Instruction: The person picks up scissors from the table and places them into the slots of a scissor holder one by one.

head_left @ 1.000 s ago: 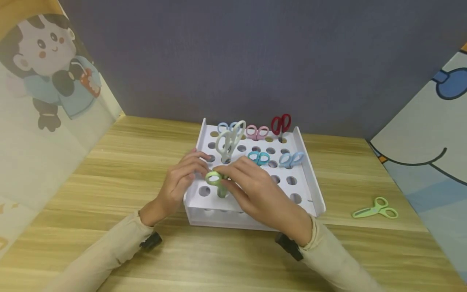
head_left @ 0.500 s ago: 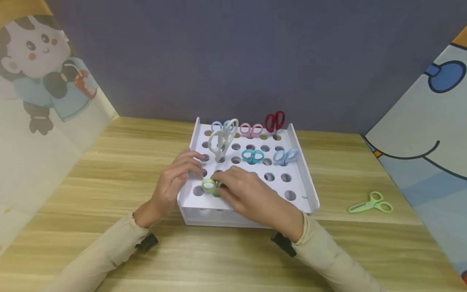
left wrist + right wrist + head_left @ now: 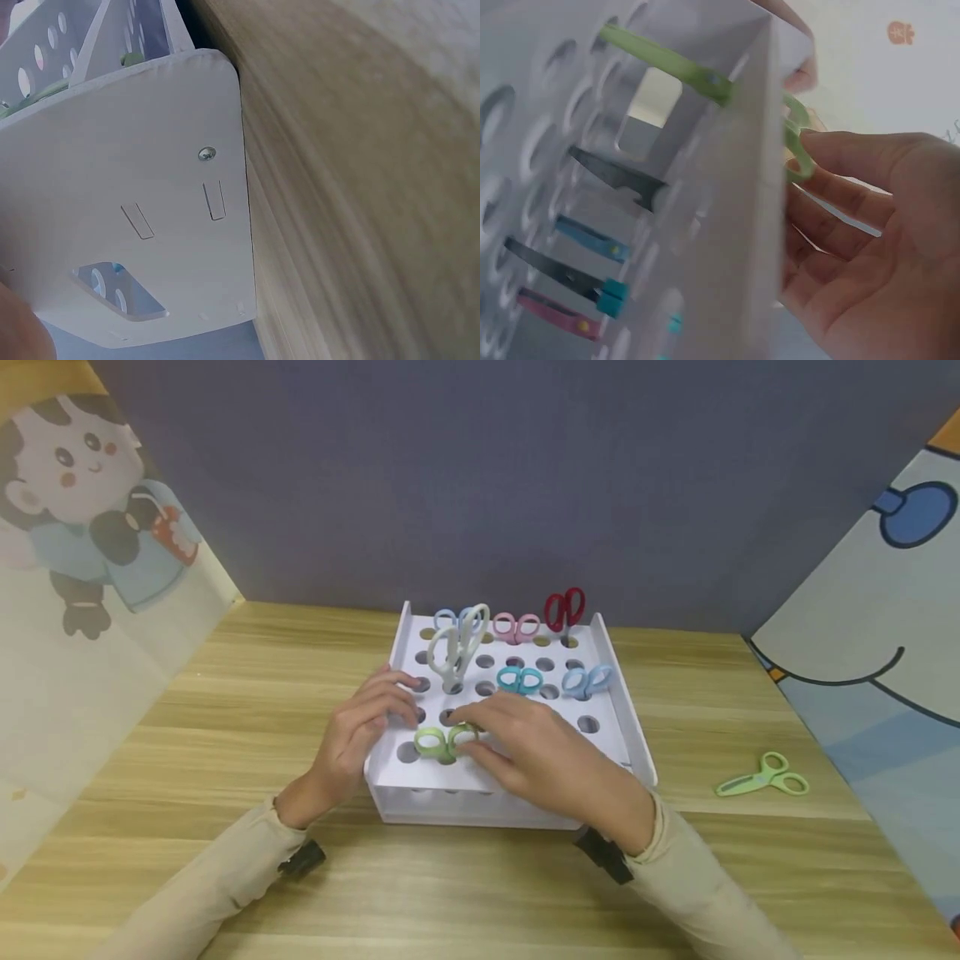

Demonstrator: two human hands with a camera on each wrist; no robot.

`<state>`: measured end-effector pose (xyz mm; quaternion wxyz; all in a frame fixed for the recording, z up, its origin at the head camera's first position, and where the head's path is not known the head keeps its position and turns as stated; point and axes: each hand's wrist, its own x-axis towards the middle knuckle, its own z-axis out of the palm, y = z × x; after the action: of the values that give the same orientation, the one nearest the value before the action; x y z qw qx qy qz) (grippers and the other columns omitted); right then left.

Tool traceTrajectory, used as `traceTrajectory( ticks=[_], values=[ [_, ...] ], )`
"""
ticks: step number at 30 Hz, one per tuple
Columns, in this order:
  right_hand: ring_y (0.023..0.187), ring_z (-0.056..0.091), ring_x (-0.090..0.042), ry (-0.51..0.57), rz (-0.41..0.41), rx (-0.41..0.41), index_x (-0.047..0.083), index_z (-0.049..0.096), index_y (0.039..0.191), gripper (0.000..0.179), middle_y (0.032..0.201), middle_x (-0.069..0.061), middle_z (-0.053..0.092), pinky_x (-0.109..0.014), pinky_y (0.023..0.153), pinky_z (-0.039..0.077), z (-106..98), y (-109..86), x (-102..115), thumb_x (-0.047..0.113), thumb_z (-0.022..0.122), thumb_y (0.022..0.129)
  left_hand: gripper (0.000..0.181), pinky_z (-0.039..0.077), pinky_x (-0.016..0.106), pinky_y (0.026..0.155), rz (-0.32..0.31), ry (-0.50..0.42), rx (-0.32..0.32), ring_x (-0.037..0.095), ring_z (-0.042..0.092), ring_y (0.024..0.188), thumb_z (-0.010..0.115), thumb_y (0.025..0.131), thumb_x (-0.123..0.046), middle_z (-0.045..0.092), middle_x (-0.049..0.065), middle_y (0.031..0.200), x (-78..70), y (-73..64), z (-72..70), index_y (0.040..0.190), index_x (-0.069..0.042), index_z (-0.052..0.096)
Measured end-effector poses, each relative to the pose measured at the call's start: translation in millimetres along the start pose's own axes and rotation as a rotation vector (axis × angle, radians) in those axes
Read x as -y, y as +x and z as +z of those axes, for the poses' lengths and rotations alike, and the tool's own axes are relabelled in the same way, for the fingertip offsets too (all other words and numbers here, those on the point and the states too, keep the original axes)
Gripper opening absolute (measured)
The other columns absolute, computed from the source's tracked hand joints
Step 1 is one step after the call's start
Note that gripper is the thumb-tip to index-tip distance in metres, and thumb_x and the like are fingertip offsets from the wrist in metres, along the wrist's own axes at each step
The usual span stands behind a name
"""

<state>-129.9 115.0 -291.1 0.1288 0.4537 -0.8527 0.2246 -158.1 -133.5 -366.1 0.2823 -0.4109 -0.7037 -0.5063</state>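
Observation:
My left hand (image 3: 356, 735) holds the left side wall of a white holed rack (image 3: 431, 772), its fingers bent over the top edge. Green-handled scissors (image 3: 429, 743) stand in a front-row hole, both loops above the top board. My right hand (image 3: 543, 756) is at their right loop, thumb and forefinger apart around it. In the right wrist view the thumb touches or nearly touches the green loop (image 3: 801, 161), while the green blade (image 3: 656, 56) hangs down inside the rack. White-handled scissors (image 3: 453, 652) stand taller behind them.
Also standing in the rack are teal scissors (image 3: 519, 680), light blue scissors (image 3: 587, 681), pink scissors (image 3: 516, 627) and dark red scissors (image 3: 564, 608). More light blue loops (image 3: 444, 620) show at the back left. Green scissors (image 3: 763, 777) lie on the wooden table (image 3: 720, 877) at right.
The green scissors have sunk into their front-row hole. My right hand went down with them, then shifted right and loosened, baring the right loop. My left hand stays on the rack.

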Motion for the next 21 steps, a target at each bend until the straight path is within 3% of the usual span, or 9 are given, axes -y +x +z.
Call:
traceTrajectory(
  ticks=[8, 12, 21],
  values=[
    [0.1, 0.065, -0.016, 0.0, -0.039, -0.123, 0.006, 0.068, 0.117, 0.027, 0.11, -0.004, 0.07, -0.032, 0.087, 0.055, -19, -5.5, -7, 0.014, 0.07, 0.092, 0.034, 0.021, 0.057, 0.119, 0.001, -0.001, -0.006, 0.036, 0.057, 0.115, 0.032, 0.084, 0.002, 0.068, 0.016, 0.092, -0.3, -0.1, 0.9, 0.082, 0.0, 0.067],
    [0.097, 0.065, -0.016, 0.006, -0.034, -0.172, 0.005, 0.068, 0.116, 0.027, 0.11, -0.004, 0.07, -0.031, 0.081, 0.055, -26, -8.0, -11, 0.011, 0.071, 0.09, 0.034, 0.021, 0.057, 0.119, 0.003, -0.003, -0.011, 0.037, 0.057, 0.114, 0.032, 0.084, 0.002, 0.068, 0.016, 0.091, 0.5, -0.4, 0.8, 0.081, 0.0, 0.066],
    [0.095, 0.064, -0.015, -0.017, 0.059, -0.22, 0.005, 0.069, 0.115, 0.027, 0.11, -0.004, 0.07, -0.032, 0.08, 0.057, -44, -14.7, -15, 0.012, 0.073, 0.089, 0.033, 0.021, 0.057, 0.119, 0.002, -0.001, -0.01, 0.036, 0.057, 0.115, 0.033, 0.084, 0.003, 0.068, 0.016, 0.093, 0.6, -1.0, -0.2, 0.081, 0.0, 0.066]
  ],
)
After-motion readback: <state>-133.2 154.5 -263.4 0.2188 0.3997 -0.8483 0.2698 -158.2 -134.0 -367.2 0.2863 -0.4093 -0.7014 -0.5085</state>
